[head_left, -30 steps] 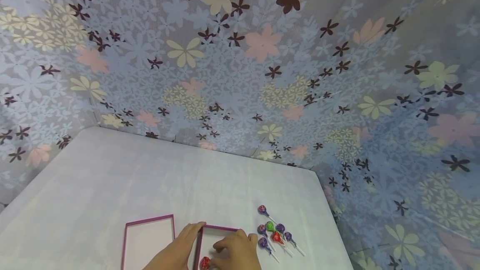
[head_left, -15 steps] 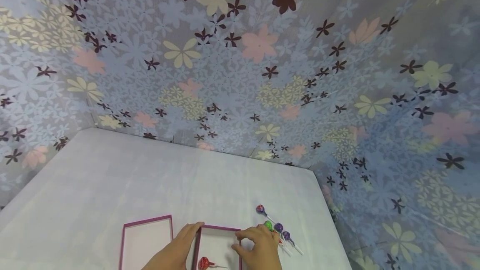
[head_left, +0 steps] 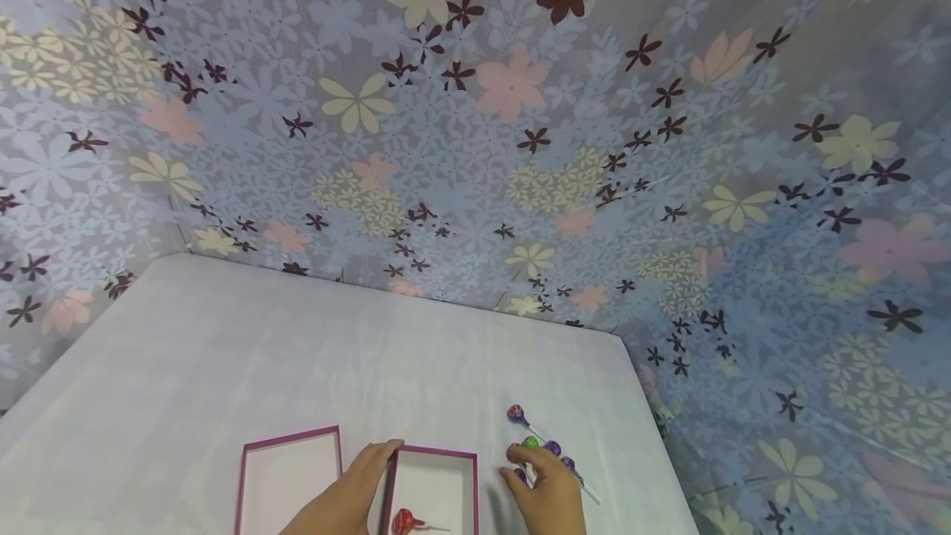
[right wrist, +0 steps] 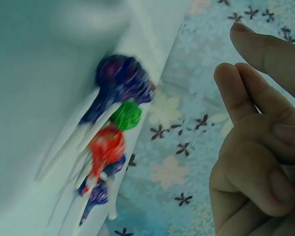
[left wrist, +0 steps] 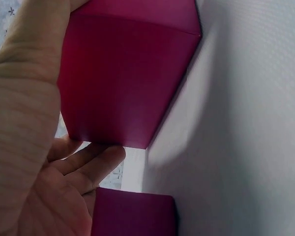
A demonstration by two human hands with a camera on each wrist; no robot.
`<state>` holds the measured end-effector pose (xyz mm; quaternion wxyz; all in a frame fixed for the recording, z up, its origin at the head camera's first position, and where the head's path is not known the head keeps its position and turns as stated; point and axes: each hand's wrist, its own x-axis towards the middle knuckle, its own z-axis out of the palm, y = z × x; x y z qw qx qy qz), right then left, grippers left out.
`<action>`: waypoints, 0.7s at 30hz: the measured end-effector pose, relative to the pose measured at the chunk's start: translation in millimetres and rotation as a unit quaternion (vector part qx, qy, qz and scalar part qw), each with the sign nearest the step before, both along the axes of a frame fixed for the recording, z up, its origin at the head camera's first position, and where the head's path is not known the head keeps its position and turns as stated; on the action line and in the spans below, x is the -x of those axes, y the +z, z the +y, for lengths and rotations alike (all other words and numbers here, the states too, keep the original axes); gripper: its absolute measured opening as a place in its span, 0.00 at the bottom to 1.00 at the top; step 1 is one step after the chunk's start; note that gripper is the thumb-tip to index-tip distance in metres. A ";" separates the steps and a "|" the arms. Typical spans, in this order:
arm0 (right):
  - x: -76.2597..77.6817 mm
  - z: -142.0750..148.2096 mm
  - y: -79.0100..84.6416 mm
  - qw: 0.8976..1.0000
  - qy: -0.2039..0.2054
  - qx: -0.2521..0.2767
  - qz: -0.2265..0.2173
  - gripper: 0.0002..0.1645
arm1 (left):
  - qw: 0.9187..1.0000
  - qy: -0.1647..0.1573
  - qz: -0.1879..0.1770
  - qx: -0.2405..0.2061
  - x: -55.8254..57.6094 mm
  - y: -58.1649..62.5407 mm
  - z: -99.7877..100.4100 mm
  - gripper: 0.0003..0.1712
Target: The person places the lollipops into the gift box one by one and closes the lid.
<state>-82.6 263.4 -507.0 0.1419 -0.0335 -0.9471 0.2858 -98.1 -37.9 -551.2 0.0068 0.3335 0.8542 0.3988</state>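
Observation:
In the head view my left hand (head_left: 349, 490) holds the left wall of a shallow magenta-rimmed box (head_left: 476, 485). The left wrist view has the box's plain magenta side (left wrist: 123, 78) close up, with fingers at its far end. Inside the box lies one red-wrapped lollipop (head_left: 404, 522), stick pointing right. My right hand (head_left: 550, 494) hovers over a group of lollipops to the right of the box, partly hiding them. From the right wrist, purple (right wrist: 120, 81), green (right wrist: 127, 115) and red (right wrist: 108, 145) lollipops show on the table, apart from the fingers, which hold nothing.
A second magenta-rimmed box part (head_left: 291, 437) stands left of the left hand. One purple lollipop (head_left: 516, 414) lies at the back of the group. The white table (head_left: 357, 353) ends against a flowered cloth backdrop (head_left: 446, 147) behind and at the sides.
My right hand has let go of the red lollipop inside the box and moved right, out over the loose lollipops. The left hand stays on the box.

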 end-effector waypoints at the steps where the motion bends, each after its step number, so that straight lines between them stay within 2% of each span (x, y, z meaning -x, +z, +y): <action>1: -0.1 2.1 -0.3 1.000 -0.005 -0.003 -0.006 0.18 | 1.000 0.000 -0.001 0.000 0.3 0.3 0.0 0.72; 9: 0.3 16.9 -4.6 0.998 -0.042 -0.021 -0.052 0.19 | 0.999 -0.013 -0.051 0.000 2.9 3.6 -2.2 0.71; 21: 0.1 28.3 -10.0 0.988 -0.086 -0.039 -0.122 0.20 | 1.000 -0.011 -0.023 -0.003 2.6 0.2 -1.3 0.70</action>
